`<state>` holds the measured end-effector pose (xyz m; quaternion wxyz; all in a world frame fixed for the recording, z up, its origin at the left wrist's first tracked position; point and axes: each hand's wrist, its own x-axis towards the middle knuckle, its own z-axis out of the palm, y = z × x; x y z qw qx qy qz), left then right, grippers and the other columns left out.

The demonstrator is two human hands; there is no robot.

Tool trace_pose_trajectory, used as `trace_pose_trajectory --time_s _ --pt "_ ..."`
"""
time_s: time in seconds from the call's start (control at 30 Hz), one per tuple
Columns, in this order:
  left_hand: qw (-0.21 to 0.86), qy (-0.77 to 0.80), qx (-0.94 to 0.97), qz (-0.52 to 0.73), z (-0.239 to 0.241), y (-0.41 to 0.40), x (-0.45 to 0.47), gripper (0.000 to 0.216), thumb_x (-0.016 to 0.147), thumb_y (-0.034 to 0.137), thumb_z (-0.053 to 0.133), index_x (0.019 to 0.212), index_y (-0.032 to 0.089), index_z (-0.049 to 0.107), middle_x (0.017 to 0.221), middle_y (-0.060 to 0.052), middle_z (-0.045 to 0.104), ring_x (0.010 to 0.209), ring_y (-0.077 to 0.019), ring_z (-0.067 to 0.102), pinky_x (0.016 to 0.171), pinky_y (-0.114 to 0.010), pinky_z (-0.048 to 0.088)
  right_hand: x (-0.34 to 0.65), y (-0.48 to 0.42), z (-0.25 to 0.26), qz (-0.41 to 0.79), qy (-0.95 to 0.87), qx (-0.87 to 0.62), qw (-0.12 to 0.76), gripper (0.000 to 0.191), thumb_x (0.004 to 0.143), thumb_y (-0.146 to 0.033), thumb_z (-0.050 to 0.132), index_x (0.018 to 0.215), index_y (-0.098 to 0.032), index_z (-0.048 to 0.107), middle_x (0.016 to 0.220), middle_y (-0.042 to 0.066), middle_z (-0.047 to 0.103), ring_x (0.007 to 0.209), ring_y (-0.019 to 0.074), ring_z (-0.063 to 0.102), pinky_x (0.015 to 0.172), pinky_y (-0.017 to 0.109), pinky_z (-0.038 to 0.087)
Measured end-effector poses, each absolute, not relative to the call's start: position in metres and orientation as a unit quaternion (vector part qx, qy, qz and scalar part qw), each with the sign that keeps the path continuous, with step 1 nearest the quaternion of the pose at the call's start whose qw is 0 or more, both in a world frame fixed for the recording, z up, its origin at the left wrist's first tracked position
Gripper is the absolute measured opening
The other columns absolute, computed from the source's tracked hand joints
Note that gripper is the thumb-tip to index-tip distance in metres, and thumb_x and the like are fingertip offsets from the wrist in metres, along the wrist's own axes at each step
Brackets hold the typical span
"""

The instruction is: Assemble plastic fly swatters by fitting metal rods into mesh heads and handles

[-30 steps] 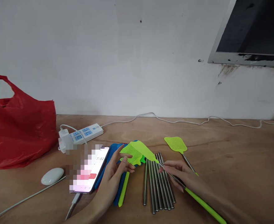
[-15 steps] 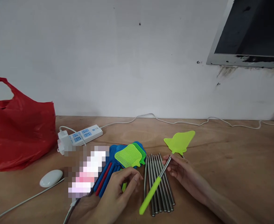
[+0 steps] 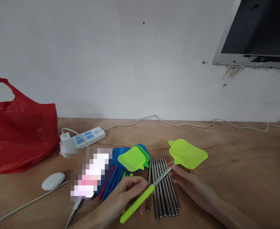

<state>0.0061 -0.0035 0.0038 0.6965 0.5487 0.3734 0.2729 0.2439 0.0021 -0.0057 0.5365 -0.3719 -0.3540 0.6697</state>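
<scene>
Between thumb and fingers, my right hand (image 3: 186,183) grips a lime-green fly swatter (image 3: 188,155) at the neck, where its metal rod meets the perforated head. A small green corner shows behind that head. The swatter's handle slants down to the left, across several metal rods (image 3: 165,194) lying side by side. Curled at the handle's upper part is my left hand (image 3: 130,189), thumb against it and fingers partly hidden behind it. Left of the rods lie stacked swatter heads, a lime-green one (image 3: 132,159) on top of green and blue ones, with blue, red and green handles (image 3: 112,184).
A lit phone (image 3: 92,175), partly pixelated, lies left of the stack with a cable plugged in. Farther left are a white mouse-shaped object (image 3: 53,181), a power strip (image 3: 89,136) and a red plastic bag (image 3: 23,133). A white cord (image 3: 154,116) runs along the wall.
The swatter has turned, its head now facing me more and its handle swung left and down. My left hand has come to the handle, from apart to touching.
</scene>
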Motion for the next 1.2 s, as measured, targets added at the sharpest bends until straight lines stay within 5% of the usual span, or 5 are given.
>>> trace_pose_trajectory --time_s 0.13,0.33,0.7,1.2 --pt "0.676 0.403 0.557 0.265 0.0 0.001 0.001 0.045 0.079 0.061 0.071 0.092 0.018 0.07 0.065 0.006 0.054 0.049 -0.0076 0.046 0.046 -0.018 0.037 0.241 0.0 -0.01 0.652 -0.382 -0.384 0.53 0.027 0.072 -0.038 0.087 0.086 -0.019 0.076 0.071 -0.001 0.061 0.066 0.0106 0.053 0.057 0.02 0.048" --pt "0.652 0.395 0.601 0.24 0.006 -0.004 0.001 0.049 0.081 0.066 0.066 0.085 0.017 0.066 0.06 0.008 0.048 0.044 -0.0062 0.042 0.043 -0.017 0.038 0.237 -0.004 -0.006 0.607 -0.441 -0.406 0.522 0.036 0.07 -0.048 0.085 0.088 -0.019 0.074 0.075 0.003 0.066 0.071 0.0175 0.06 0.055 0.025 0.05" --pt "0.616 0.353 0.671 0.215 0.016 -0.004 0.002 0.056 0.086 0.07 0.057 0.073 0.016 0.064 0.051 0.008 0.042 0.043 -0.0065 0.035 0.043 -0.019 0.026 0.241 -0.007 -0.021 0.516 -0.541 -0.403 0.528 0.023 0.086 -0.043 0.073 0.091 -0.021 0.073 0.07 0.0 0.065 0.061 0.0155 0.06 0.069 0.032 0.051" --pt "0.637 0.377 0.642 0.201 0.011 0.001 -0.004 0.049 0.087 0.067 0.058 0.081 0.018 0.061 0.049 0.01 0.04 0.04 -0.0068 0.037 0.041 -0.016 0.034 0.25 0.013 -0.003 0.563 -0.317 -0.376 0.664 0.029 0.058 -0.034 0.094 0.076 -0.02 0.077 0.074 0.0 0.064 0.059 0.0091 0.051 0.049 0.019 0.048"
